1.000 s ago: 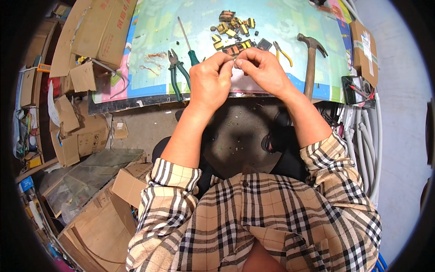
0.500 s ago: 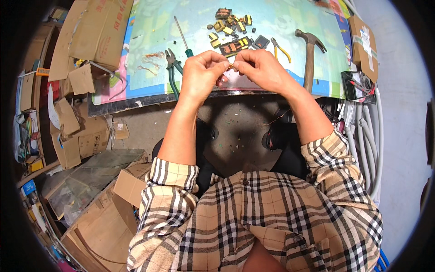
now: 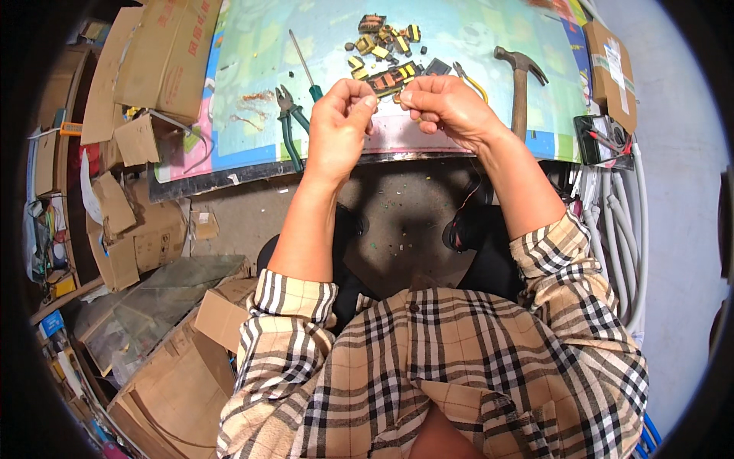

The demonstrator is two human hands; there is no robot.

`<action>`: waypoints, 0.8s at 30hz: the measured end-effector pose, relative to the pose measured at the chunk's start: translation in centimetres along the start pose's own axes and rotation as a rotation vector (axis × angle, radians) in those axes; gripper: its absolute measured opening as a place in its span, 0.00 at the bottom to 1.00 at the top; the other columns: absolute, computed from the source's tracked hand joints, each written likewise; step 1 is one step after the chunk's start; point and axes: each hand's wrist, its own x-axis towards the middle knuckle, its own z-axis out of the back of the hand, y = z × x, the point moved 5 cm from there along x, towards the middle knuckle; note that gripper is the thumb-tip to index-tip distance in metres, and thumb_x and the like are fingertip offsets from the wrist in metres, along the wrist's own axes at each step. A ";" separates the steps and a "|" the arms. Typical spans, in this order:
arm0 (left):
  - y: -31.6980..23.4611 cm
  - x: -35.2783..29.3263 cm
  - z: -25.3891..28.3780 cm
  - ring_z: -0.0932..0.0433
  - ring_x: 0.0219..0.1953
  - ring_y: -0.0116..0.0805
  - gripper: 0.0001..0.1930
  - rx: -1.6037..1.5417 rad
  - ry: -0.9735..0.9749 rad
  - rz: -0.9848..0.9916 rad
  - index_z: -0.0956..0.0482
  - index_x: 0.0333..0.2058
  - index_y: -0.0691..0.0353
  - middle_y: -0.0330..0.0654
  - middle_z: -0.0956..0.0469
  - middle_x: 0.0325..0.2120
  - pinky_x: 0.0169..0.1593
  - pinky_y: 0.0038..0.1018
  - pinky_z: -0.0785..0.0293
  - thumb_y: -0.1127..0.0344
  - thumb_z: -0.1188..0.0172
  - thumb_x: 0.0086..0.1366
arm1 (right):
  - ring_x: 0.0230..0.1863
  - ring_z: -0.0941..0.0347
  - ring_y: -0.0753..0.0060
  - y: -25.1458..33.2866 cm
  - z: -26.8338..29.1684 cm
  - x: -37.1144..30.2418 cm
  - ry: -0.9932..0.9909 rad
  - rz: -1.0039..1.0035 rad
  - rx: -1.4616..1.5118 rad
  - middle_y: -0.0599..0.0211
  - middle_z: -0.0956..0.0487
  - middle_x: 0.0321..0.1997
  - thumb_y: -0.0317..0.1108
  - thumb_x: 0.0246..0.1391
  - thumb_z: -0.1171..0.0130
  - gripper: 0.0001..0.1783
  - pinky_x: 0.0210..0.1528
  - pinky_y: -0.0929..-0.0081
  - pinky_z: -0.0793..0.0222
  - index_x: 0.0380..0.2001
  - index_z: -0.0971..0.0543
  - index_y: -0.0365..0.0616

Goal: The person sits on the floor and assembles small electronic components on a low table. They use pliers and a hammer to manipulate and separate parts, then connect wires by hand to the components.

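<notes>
Over the near edge of the counter (image 3: pixel 252 73), both your forearms reach forward and slant inward, the left hand (image 3: pixel 340 126) with its thumb and index tip pinched together, the right hand (image 3: pixel 453 111) turned toward it with its other fingers curled beneath. Your right grip is narrow, holding a small brass-coloured piece (image 3: pixel 397 98) at the fingertips; whether your left grip holds anything, you cannot tell. Half a second ago your fingertips met around that piece; now a gap parts them, and it has gone with the right hand. It is too small to show which way it points, but just beyond, the yellow-and-black part (image 3: pixel 394 76) lies lengthwise from lower left to upper right
</notes>
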 end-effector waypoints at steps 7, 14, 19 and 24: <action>1.3 0.0 0.2 0.31 0.25 0.23 0.05 -0.370 -0.098 0.128 0.27 0.38 0.66 0.37 0.27 0.26 0.32 0.22 0.29 0.72 0.43 0.64 | 0.18 0.39 0.86 0.0 0.0 0.2 0.053 0.054 -0.131 0.72 0.28 0.23 0.32 0.56 0.40 0.09 0.19 0.86 0.43 0.27 0.23 0.37; 0.1 0.4 0.5 0.29 0.25 0.22 0.02 -0.073 -0.095 -0.026 0.26 0.34 0.66 0.35 0.26 0.25 0.30 0.20 0.32 0.74 0.45 0.64 | 0.19 0.38 0.78 1.6 -0.9 -0.7 -0.159 0.399 -0.697 0.67 0.29 0.17 0.34 0.52 0.38 0.11 0.23 0.75 0.39 0.24 0.24 0.36; -0.4 0.3 -0.1 0.28 0.28 0.23 0.03 0.049 -0.068 -0.123 0.26 0.35 0.68 0.36 0.26 0.27 0.35 0.20 0.30 0.74 0.45 0.65 | 0.20 0.35 0.69 1.7 -1.5 -1.0 -0.206 0.476 -0.860 0.58 0.27 0.17 0.36 0.50 0.39 0.13 0.27 0.70 0.35 0.25 0.25 0.34; -1.1 -0.3 -0.7 0.28 0.29 0.24 0.03 0.105 0.005 -0.173 0.27 0.36 0.68 0.38 0.25 0.30 0.36 0.21 0.29 0.74 0.46 0.66 | 0.23 0.35 0.74 1.6 -0.8 -0.8 -0.283 0.417 -0.779 0.63 0.28 0.19 0.36 0.50 0.38 0.13 0.27 0.73 0.37 0.25 0.24 0.35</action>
